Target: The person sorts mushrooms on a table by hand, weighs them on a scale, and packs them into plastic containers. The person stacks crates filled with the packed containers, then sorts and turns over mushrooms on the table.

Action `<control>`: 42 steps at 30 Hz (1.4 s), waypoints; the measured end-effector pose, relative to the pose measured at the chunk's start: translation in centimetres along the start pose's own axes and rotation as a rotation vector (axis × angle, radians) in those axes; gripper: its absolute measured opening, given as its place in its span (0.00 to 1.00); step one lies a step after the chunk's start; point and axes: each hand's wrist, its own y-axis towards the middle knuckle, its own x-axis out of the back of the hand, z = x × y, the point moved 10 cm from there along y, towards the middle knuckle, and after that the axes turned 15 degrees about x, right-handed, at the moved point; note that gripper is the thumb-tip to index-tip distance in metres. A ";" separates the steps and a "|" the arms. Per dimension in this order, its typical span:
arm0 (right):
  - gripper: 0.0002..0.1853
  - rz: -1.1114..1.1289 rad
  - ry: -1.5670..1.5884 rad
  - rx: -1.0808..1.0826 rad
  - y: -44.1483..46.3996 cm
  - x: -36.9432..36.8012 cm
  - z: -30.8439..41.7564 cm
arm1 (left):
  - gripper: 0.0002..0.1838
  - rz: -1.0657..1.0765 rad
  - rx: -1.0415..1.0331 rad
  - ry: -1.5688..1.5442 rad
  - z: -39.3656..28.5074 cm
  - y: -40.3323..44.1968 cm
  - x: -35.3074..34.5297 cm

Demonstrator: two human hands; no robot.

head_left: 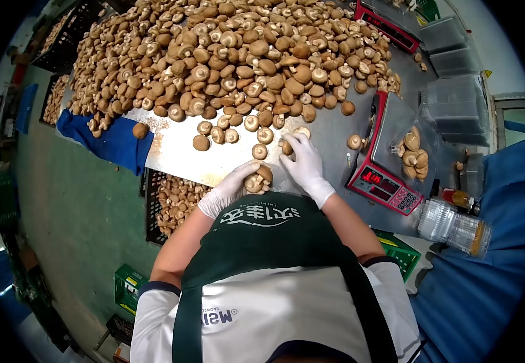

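My left hand point(233, 186), in a white glove, is closed around a few brown shiitake mushrooms point(259, 180) close to the apron. To its right, my gloved right hand point(305, 164) has its fingers bent over a shiitake mushroom point(286, 147) on the metal table. Another mushroom point(302, 131) lies just past those fingertips. Between the hands and the pile sit several loose mushrooms, one of them stem up point(260, 151). A large heap of shiitake mushrooms point(232, 60) covers the far side of the table point(184, 151).
On the right stands a red scale point(389, 181) with a lit display, carrying a clear container of mushrooms point(414, 154). Stacked clear trays point(456, 109) are beyond it. A second scale point(386, 27) is at the back. A blue cloth point(108, 142) and a mushroom crate point(178, 202) are leftward.
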 end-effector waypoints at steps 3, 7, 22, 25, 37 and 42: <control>0.21 -0.016 0.139 -0.043 -0.7 -1.8 -2.2 | 0.21 0.031 -0.018 0.004 -0.4 -0.4 0.2; 0.27 -0.113 1.163 -0.335 -1.4 -4.1 -3.1 | 0.28 0.033 -0.067 0.023 -0.8 -0.9 0.4; 0.24 0.222 1.299 -0.356 -2.1 -6.8 3.6 | 0.22 -0.092 -0.120 0.068 -0.3 -1.2 1.8; 0.27 0.355 1.225 -0.373 -2.7 -9.1 3.6 | 0.16 -0.208 -0.211 0.013 0.6 -1.2 6.1; 0.26 0.410 1.172 -0.342 -1.6 -10.4 6.2 | 0.21 -0.880 -0.704 -0.575 4.7 -24.2 28.8; 0.23 0.547 0.956 -0.370 -2.1 -9.6 7.6 | 0.20 -1.171 -0.585 -0.638 4.9 -27.7 42.7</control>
